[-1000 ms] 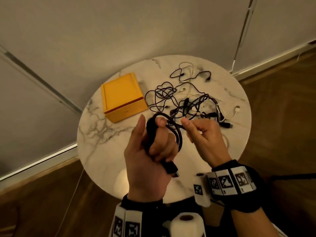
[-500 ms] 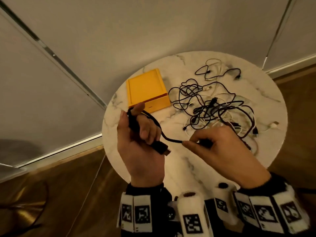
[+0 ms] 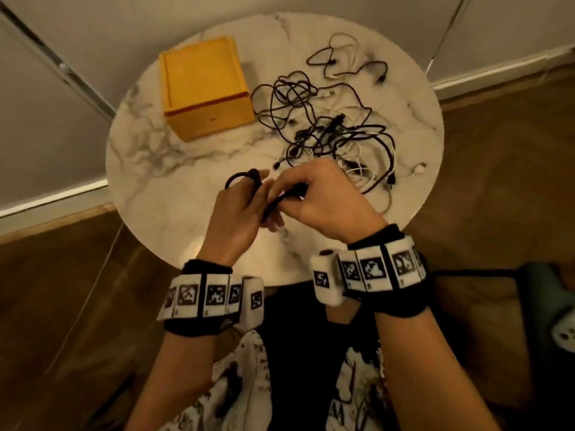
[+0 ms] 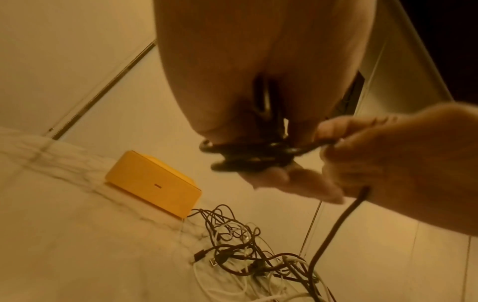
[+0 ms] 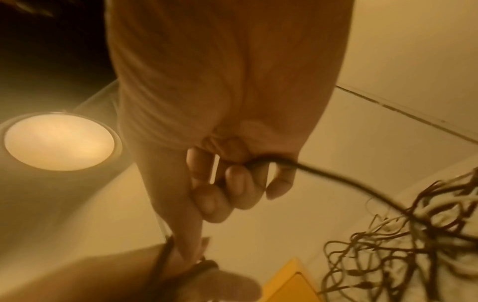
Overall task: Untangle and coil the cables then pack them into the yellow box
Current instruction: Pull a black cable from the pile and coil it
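A thick black cable (image 3: 249, 178) is looped around the fingers of my left hand (image 3: 259, 197), which grips the coil (image 4: 248, 157) above the front of the round marble table (image 3: 174, 181). Right beside it, my right hand (image 3: 292, 197) pinches the same cable (image 5: 258, 163); its free length (image 4: 336, 224) hangs down to the tangle of black and white cables (image 3: 336, 135) at the table's right. The yellow box (image 3: 205, 88) stands at the back left with its lid closed, apart from both hands.
A white plug end (image 3: 418, 169) lies near the table's right edge. Behind the table is a pale wall, and wooden floor (image 3: 497, 181) surrounds it. A round lamp (image 5: 59, 141) glows in the right wrist view. A pale controller (image 3: 563, 331) lies at the far right.
Half a second ago my hands were apart with the cable stretched between them. Now the right hand has come up against the left, bringing the cable to the coil.
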Demonstrator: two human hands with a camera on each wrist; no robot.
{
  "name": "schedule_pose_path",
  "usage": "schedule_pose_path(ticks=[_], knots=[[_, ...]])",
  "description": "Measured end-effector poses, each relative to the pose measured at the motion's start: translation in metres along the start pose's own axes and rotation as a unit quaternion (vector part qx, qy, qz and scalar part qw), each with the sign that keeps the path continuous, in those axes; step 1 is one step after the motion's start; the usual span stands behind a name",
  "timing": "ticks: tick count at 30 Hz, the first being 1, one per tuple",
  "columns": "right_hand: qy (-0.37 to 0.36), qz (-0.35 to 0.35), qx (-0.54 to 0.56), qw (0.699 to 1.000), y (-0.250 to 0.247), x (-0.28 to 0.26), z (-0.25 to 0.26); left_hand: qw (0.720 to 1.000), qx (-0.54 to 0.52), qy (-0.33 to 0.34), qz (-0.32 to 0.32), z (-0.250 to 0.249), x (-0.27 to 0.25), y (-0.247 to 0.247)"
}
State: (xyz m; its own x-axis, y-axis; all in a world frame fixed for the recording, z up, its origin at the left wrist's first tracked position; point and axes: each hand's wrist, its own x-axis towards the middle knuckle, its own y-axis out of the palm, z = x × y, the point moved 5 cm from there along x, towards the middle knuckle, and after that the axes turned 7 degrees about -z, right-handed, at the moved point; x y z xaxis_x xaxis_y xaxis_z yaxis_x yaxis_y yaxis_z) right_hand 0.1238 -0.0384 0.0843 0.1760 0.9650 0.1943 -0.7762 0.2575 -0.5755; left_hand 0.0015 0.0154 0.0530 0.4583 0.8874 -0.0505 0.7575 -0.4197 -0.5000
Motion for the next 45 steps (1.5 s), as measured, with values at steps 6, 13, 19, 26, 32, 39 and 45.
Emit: schedule_pose_path(ticks=[6, 13, 19, 26, 32, 39, 45], knots=[[0.012, -0.062, -0.006, 0.998, -0.023, 0.037, -0.042, 0.985, -0.144, -0.043, 0.089, -0.017, -0.001, -0.009], [0.081, -0.107, -0.042, 0.990, -0.068, 0.101, -0.060, 0.961, -0.235, -0.007, 0.149, -0.052, 0.007, -0.012], [0.019, -0.159, -0.018, 0.987, -0.082, 0.135, -0.031, 0.953, -0.283, 0.079, 0.078, -0.068, 0.017, -0.033], [0.098, 0.043, -0.130, 0.986, -0.060, 0.106, -0.081, 0.912, -0.400, 0.045, -0.080, -0.048, 0.021, -0.068], [0.083, 0.097, -0.167, 0.978, -0.023, 0.051, -0.121, 0.864, -0.486, -0.023, -0.129, -0.025, 0.035, -0.079], [0.064, -0.064, -0.121, 0.989, -0.029, 0.039, -0.129, 0.874, -0.466, -0.057, -0.126, -0.017, 0.029, -0.080], [0.035, -0.136, -0.069, 0.988, -0.028, 0.036, -0.077, 0.873, -0.474, -0.094, -0.063, -0.016, 0.012, -0.054]])
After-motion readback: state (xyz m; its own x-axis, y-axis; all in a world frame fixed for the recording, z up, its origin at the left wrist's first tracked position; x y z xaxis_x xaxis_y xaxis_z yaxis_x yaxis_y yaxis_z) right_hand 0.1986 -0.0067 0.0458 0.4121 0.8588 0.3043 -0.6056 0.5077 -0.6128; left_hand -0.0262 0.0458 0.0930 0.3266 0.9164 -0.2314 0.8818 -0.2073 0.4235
